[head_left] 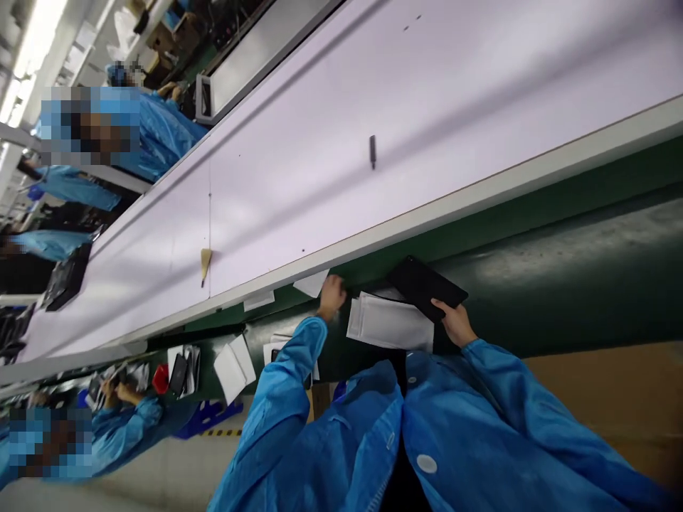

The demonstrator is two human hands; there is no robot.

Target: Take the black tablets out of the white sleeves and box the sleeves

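My right hand [453, 321] grips the near right corner of a flat black tablet-like device [424, 283], thumb on top. The device is tilted over the far edge of a stack of white sleeves or folded sheets [392, 321] on the green bench in front of me. My left hand [333, 295] is bent downward at the right end of a white sheet [311, 284], close to the shelf edge. Its fingers are slightly blurred and partly hidden, so I cannot tell whether they pinch the sheet.
A long white shelf [299, 178] runs above the green bench [533, 284]. On it lie a small dark cylinder [373, 151] and a yellowish brush-like tool [205, 264]. More white sheets [235, 368] lie leftward. Co-workers in blue sit left [125, 437] and across [160, 131].
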